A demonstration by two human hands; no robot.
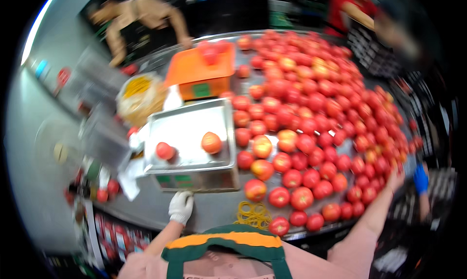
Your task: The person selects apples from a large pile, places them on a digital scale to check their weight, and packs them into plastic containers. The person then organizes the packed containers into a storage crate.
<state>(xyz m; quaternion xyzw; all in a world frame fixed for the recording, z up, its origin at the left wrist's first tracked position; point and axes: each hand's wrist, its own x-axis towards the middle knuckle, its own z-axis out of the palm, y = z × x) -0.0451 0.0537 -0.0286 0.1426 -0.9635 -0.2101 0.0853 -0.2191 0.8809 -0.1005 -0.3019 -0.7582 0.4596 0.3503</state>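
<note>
My left hand [181, 207], in a white knit glove, rests on the metal table at the front edge of a weighing scale [199, 180], its fingers partly curled. On the scale lies a shallow metal tray [188, 124] with two tomatoes set apart, one on the left [165, 150] and one on the right [211, 143]. My right arm stretches out to the right, and my bare right hand [397, 177] reaches the edge of a large heap of tomatoes [310, 96]. Blur and the heap hide what its fingers do. Yellow rubber bands [252, 215] lie near the front edge.
An orange scale [204, 65] with tomatoes on top stands behind the tray. Left of it are a bag of rubber bands [140, 95] and clear plastic containers [105, 137]. Co-workers stand across the table; a blue-gloved hand [421, 178] is close beyond my right hand.
</note>
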